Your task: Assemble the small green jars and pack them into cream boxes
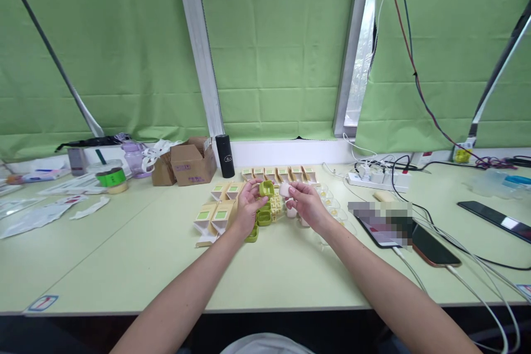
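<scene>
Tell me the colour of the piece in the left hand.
Green, seen in the head view.

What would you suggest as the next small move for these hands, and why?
Probably bring the pale piece in the right hand over the green container in the left hand: both are held up, close together but apart.

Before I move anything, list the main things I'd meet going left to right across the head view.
Green tape, larger cardboard box, black flask, left hand, right hand, power strip, long black device.
</scene>
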`<state>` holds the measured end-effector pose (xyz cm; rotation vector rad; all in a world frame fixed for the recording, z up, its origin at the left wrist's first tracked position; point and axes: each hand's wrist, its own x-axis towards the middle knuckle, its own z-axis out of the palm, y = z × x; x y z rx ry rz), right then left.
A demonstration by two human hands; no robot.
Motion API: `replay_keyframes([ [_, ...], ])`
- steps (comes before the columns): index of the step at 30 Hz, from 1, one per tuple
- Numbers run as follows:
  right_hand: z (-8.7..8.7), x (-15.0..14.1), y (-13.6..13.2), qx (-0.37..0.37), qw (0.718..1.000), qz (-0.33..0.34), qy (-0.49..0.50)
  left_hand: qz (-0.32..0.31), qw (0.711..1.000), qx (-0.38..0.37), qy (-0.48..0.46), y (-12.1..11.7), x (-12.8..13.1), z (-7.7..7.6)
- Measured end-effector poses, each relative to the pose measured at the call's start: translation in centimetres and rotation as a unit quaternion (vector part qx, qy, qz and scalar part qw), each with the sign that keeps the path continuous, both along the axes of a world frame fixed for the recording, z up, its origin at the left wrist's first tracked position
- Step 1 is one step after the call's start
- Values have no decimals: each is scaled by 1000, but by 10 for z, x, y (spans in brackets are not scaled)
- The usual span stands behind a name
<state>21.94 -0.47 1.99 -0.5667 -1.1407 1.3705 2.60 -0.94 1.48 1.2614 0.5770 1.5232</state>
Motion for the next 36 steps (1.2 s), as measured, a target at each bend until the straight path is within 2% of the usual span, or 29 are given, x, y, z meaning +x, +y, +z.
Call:
replay_keyframes([
  [3, -4, -4, 0, -41, 995, 35, 81, 8, 999, 18, 26, 1, 1, -2],
  [6, -7, -5, -1, -62, 991, 52, 105, 20, 998, 35, 49, 2, 1, -4],
  [11, -9, -5, -1, -76, 991, 52, 98, 42, 996, 48, 68, 7, -1, -8],
  [24, -8, -7, -3, -23, 996, 17, 84, 81, 990, 52, 100, 7, -2, -8],
  [32, -12, -6, 3, -51, 998, -16, 32, 114, 981, 74, 135, 7, -2, -7],
  [36, -11, -4, 5, -83, 995, 9, 48, 132, 976, 77, 154, 7, -2, -6],
])
